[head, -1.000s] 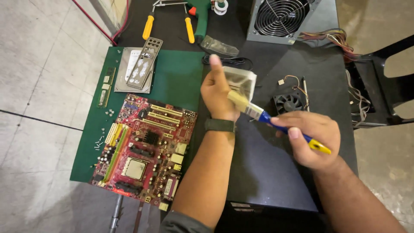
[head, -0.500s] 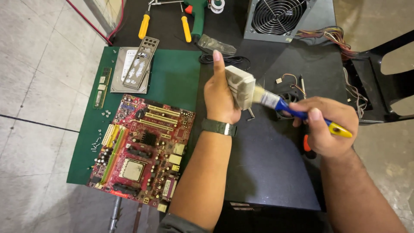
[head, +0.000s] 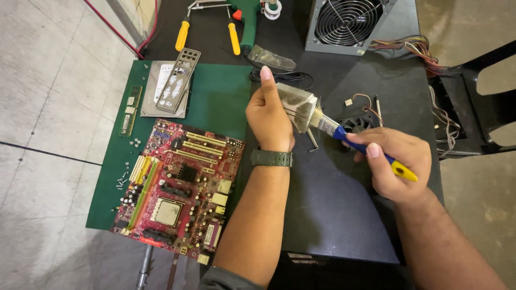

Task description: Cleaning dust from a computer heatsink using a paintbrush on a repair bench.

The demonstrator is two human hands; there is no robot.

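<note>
The left hand (head: 271,121) grips a finned heatsink (head: 296,104) above the black worktop (head: 333,215). The right hand (head: 395,164) is closed around a blue-handled brush (head: 344,134), its bristles touching the fins. A red motherboard (head: 180,190) lies on the green mat (head: 215,102), left.

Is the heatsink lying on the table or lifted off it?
Lifted: the left hand holds the heatsink in the air above the black table.

Colours, bench top – red, green, black, silver

Motherboard (head: 180,196) red w/ yellow & white slots, lower left; mat (head: 215,102) dark green; bench (head: 333,215) black. Heatsink (head: 295,104) silver, finned. Brush (head: 357,145) blue handle, yellow tip. Screwdrivers (head: 183,35) yellow, top. PSU (head: 349,24) grey w/ multicolour wires. Watch (head: 271,158) dark green-grey.
</note>
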